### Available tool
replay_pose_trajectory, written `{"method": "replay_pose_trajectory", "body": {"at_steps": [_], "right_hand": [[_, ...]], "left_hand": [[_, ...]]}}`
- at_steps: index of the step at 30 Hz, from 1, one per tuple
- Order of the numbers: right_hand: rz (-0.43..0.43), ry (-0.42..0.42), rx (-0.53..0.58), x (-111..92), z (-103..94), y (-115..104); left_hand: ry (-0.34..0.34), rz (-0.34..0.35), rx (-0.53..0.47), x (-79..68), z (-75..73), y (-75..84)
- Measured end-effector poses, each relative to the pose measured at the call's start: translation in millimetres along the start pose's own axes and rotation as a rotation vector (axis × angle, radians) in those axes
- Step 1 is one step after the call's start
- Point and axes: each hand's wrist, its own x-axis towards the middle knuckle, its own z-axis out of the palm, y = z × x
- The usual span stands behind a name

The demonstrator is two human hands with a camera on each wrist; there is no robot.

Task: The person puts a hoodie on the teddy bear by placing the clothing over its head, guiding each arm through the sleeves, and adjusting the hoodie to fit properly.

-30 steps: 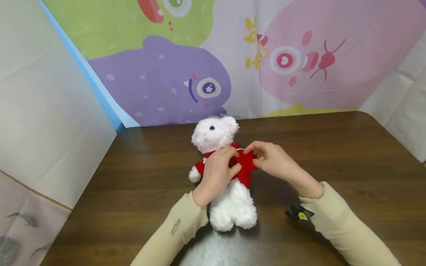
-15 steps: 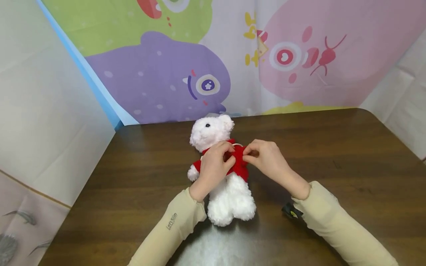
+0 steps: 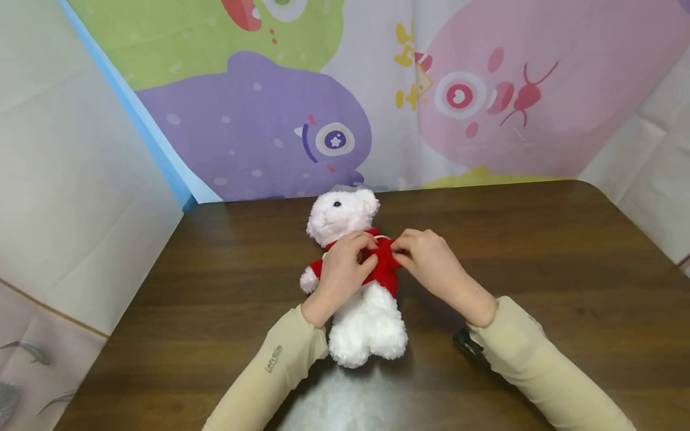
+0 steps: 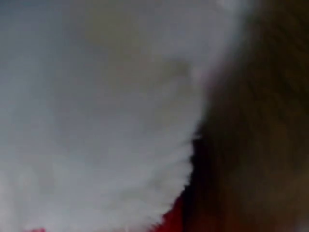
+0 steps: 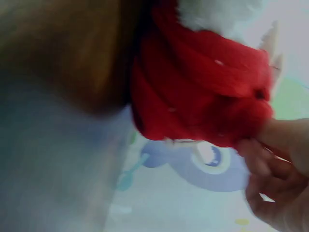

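Note:
A white plush teddy bear (image 3: 369,326) in a red top (image 3: 385,272) lies on its back on the table, its head toward the far edge. My left hand (image 3: 342,263) lies across the bear's chest, thumb and fingers curled on the red top; its fingertips are partly hidden. On the other side my right hand (image 3: 431,260) pinches the red cloth between thumb and fingers. In the right wrist view the fingers (image 5: 256,159) grip a bunched part of the top. A white cord (image 3: 383,237) shows near the collar. White fur (image 4: 111,145) fills much of the blurred left wrist view.
The dark wooden table (image 3: 539,251) extends around the bear. Behind it hangs a cartoon-printed cloth (image 3: 302,131), and a pale panel (image 3: 81,155) stands at the left. A black strap-like item (image 3: 468,342) shows under the right sleeve.
The right hand has moved left toward the left hand, its thumb and fingers drawn closer together on the cloth. The bear has shifted slightly left in view.

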Motion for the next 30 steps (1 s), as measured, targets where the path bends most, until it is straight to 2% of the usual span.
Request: {"method": "replay_pose_trajectory", "body": {"at_steps": [4,9,12,14,16,18,21,24,27,30], "right_hand": [[-0.024,0.122,-0.052,-0.8,3.2,3.0],[0.025,0.241,0.043,0.4,0.7,14.8],[0.107,0.235,0.121,1.3,-3.4,20.7],[0.153,0.193,0.164,0.8,-5.8,21.3],[0.168,0.145,0.195,0.1,-7.3,19.9],[0.145,0.119,0.213,0.0,-7.7,16.6],[0.066,0.136,0.226,0.9,-7.2,10.8],[-0.019,0.157,0.230,1.6,-6.9,4.8],[-0.074,0.178,0.222,1.0,-7.9,-0.1],[-0.090,0.187,0.210,-0.4,-10.0,-2.5]], "left_hand": [[-0.033,0.044,0.022,1.7,-4.8,-4.6],[-0.071,0.086,0.102,4.0,-17.9,-16.2],[-0.096,0.086,0.129,4.6,-24.0,-20.1],[-0.106,0.100,0.127,4.7,-25.0,-19.1],[-0.086,0.125,0.090,5.4,-23.6,-15.4],[-0.052,0.164,0.010,6.1,-21.8,-9.0],[-0.013,0.230,-0.118,6.7,-18.3,2.5],[-0.004,0.256,-0.173,5.4,-14.5,10.8],[0.000,0.246,-0.101,4.0,-10.6,13.1],[-0.027,0.236,0.029,3.6,-9.7,12.8]]}}
